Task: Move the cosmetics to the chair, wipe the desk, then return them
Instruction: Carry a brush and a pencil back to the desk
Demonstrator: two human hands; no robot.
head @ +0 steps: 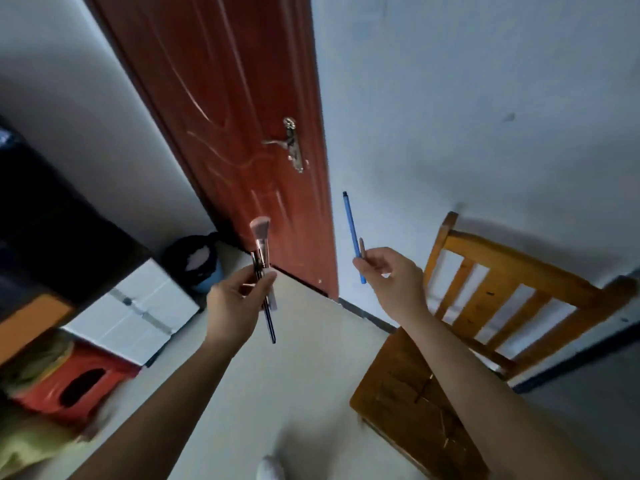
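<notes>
left hand (pixel 239 303) pinches makeup brush (pixel 260 237) and dark pencil (pixel 269 323), left of chair (pixel 502 271) | right hand (pixel 391 275) pinches blue pencil (pixel 351 230) and brown pencil (pixel 362 247), just beside chair back | held upright in bundles, I judge to carry several at once | not yet laid on seat

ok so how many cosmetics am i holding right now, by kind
makeup brush: 1
pencils: 3 (black pencil, blue pencil, tan pencil)
total: 4
</notes>
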